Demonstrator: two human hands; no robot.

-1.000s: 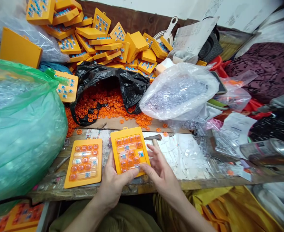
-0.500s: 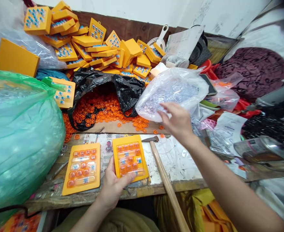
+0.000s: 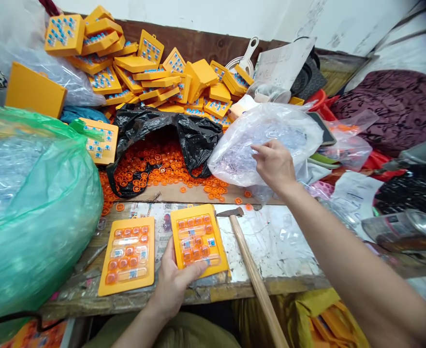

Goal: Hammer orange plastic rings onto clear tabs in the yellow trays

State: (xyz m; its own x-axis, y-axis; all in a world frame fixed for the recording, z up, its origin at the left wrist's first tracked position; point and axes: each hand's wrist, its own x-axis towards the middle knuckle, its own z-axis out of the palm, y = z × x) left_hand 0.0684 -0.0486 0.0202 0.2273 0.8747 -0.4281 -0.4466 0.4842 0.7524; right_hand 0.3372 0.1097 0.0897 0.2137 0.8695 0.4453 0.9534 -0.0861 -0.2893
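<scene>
My left hand (image 3: 174, 278) holds a yellow keypad panel (image 3: 218, 268) by its lower left side, thumb on top. Orange and clear keycaps fill most of the panel's face, and one blue switch shows bare near its right side. A second yellow panel (image 3: 145, 280) with orange and clear caps lies flat to the left. Over a white plastic bag (image 3: 234, 166) of small clear pieces is my right hand (image 3: 276, 164). Its fingers are pressed together in a pinch; whatever they hold is too small to make out.
A black bag (image 3: 198, 125) spills orange keycaps (image 3: 151, 159) at mid-table. A wooden-handled hammer (image 3: 256, 280) lies right of the held panel. Behind are piled yellow panels (image 3: 136, 63). A green bag (image 3: 53, 241) bulges at left; a can (image 3: 397, 232) lies at right.
My right hand has moved slightly over the white bag, and its spread fingers have closed into a pinch. My left hand still holds the panel. The view has shifted slightly.
</scene>
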